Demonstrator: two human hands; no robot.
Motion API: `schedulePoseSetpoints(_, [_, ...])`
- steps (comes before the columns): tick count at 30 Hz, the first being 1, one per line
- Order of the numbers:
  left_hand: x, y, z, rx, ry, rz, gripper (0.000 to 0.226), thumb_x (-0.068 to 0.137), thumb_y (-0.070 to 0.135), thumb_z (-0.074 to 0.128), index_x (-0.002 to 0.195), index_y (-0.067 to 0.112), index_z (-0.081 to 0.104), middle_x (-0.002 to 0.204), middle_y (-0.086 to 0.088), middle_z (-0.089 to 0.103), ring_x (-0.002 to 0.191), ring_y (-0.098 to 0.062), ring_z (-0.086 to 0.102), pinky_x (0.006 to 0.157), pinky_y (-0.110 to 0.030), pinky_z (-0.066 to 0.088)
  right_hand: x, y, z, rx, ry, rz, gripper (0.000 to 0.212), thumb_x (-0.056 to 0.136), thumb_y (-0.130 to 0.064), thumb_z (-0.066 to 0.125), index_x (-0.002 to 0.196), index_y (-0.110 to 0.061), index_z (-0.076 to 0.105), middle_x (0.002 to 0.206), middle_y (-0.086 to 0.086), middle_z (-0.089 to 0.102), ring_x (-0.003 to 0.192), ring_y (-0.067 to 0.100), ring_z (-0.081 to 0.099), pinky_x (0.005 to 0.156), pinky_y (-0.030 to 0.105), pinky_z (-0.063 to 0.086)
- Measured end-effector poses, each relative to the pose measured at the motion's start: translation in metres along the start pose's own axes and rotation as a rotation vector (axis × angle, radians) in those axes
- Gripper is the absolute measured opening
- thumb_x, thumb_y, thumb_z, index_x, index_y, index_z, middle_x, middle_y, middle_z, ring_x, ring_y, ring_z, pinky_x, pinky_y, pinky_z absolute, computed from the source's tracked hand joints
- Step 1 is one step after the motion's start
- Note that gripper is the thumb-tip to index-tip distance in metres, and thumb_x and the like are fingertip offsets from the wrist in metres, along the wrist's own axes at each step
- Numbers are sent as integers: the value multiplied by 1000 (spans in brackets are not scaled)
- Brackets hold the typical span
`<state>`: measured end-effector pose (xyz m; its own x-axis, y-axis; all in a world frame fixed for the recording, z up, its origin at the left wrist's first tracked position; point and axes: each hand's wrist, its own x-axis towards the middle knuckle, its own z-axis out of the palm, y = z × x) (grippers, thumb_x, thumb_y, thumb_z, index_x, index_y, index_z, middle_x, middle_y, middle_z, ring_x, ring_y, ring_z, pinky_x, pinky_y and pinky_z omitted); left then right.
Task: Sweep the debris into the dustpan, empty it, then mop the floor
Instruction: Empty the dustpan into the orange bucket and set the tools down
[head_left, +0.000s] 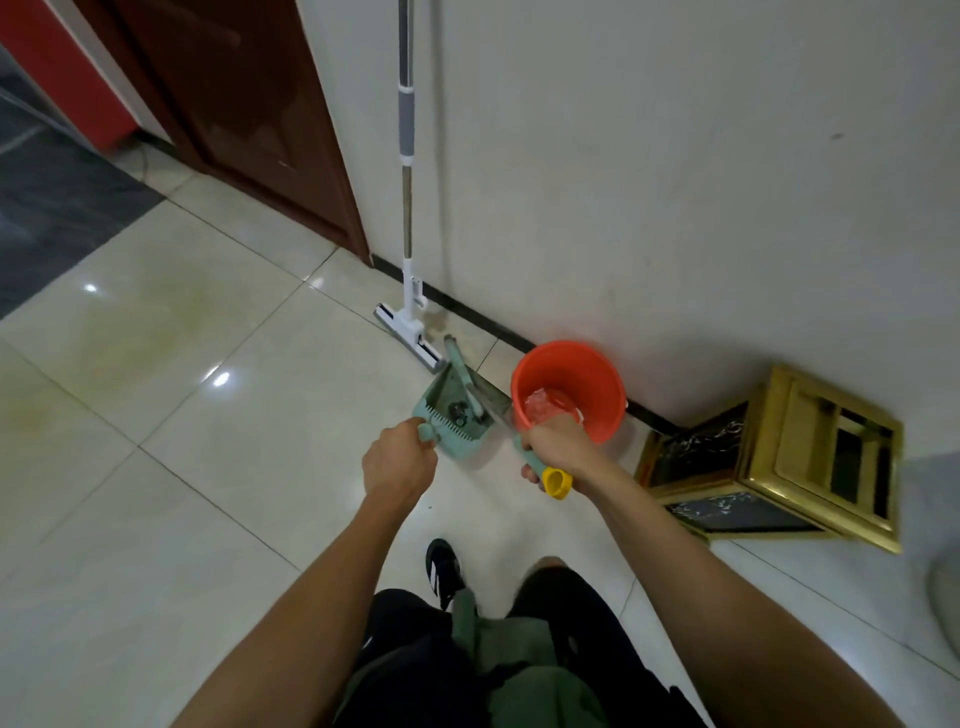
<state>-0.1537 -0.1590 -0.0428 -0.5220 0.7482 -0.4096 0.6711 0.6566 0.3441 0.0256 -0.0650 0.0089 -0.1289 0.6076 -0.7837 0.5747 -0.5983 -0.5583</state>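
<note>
My left hand (399, 461) grips the handle of a mint-green dustpan (451, 410), held low over the tiles with dark debris in its tray. My right hand (555, 444) grips the green broom handle (531, 456), whose yellow end cap (557, 483) sticks out below my fist. The broom head (460, 371) lies across the dustpan. An orange bucket (569, 387) with crumpled clear plastic inside stands just right of the dustpan, against the wall. A white flat mop (408, 218) leans upright on the wall, its head (410, 338) on the floor behind the dustpan.
A gold-framed black box (779, 457) lies on the floor at the right by the wall. A dark brown door (234, 114) stands at the back left. Glossy cream tiles (182, 441) spread to the left. My shoe (444, 569) is below the hands.
</note>
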Motion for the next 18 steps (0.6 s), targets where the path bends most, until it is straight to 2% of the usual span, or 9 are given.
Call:
schedulePoseSetpoints(4, [42,19,-4,9,-24,7,17,90,16,49,90,24,64,76,-1,65,71,-25,65,68,-34,57,27,-30,-14,11,12,37,8,83,2,52,90,3,57,78,20,57,59,32,59,39,22,42])
schedulePoseSetpoints(7, [76,37,-4,27,-38,9,17,88,15,50,91,24,64,77,-1,66,71,-26,65,67,-34,57,57,-50,-26,-21,-8,47,23,79,-4,52,98,5,60,75,18,62,56,31,64,44,27,45])
schedulePoseSetpoints(11, [121,66,-9,35,-45,-6,17,92,17,51,95,25,65,80,0,65,70,-24,62,62,-31,50,97,-80,-49,-38,-35,71,27,84,-10,50,103,4,62,89,22,70,58,29,68,47,29,50])
schedulePoseSetpoints(13, [141,81,-11,44,-43,-13,16,93,20,52,97,27,66,81,-1,65,72,-25,62,63,-32,49,117,-94,-60,-63,-52,75,26,82,-11,51,100,3,63,86,22,73,60,31,72,51,40,57])
schedulePoseSetpoints(15, [161,92,-8,47,-43,-16,14,95,23,53,99,27,65,81,-1,65,71,-24,61,63,-31,48,137,-107,-67,-104,-69,76,28,79,-14,53,97,4,65,77,21,74,65,35,74,65,52,60])
schedulePoseSetpoints(16, [171,97,-4,48,-46,-15,12,97,25,53,99,27,65,82,-1,65,71,-23,60,63,-31,47,145,-113,-69,-110,-76,74,28,79,-14,53,96,4,65,76,23,74,65,35,74,66,51,60])
schedulePoseSetpoints(18, [189,106,1,41,-59,-9,11,97,29,53,101,27,64,85,-2,67,72,-24,61,65,-32,51,159,-128,-75,-105,-73,85,25,82,-11,52,97,5,65,82,25,73,57,30,73,58,41,55])
